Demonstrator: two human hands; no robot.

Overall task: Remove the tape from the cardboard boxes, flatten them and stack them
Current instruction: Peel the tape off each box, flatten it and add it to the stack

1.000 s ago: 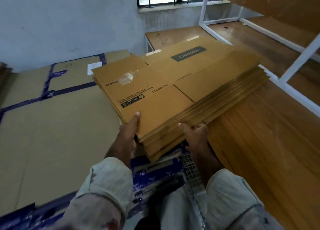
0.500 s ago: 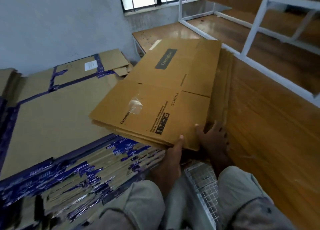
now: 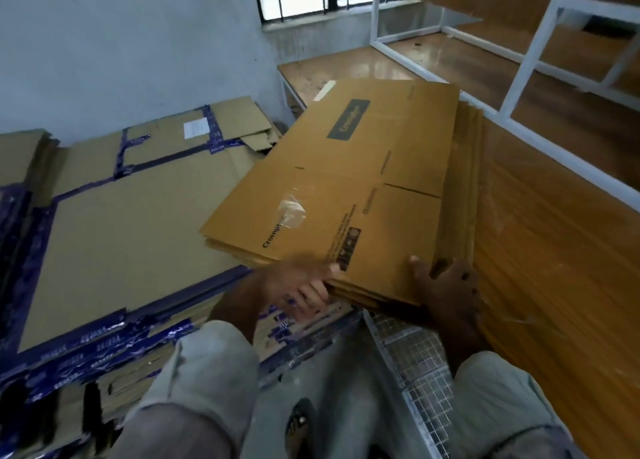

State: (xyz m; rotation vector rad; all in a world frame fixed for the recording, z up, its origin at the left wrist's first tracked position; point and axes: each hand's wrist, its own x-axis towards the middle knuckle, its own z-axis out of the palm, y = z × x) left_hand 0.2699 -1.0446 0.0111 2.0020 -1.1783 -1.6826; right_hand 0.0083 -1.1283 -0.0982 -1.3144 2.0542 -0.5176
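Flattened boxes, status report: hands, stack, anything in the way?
Left hand and right hand both grip the near edge of the flattened stack. Clear tape scrap on top sheet. Nothing in the way.

flattened boxes (image 3: 349, 188) on table (image 3: 540, 250), taped cardboard (image 3: 114, 230) left
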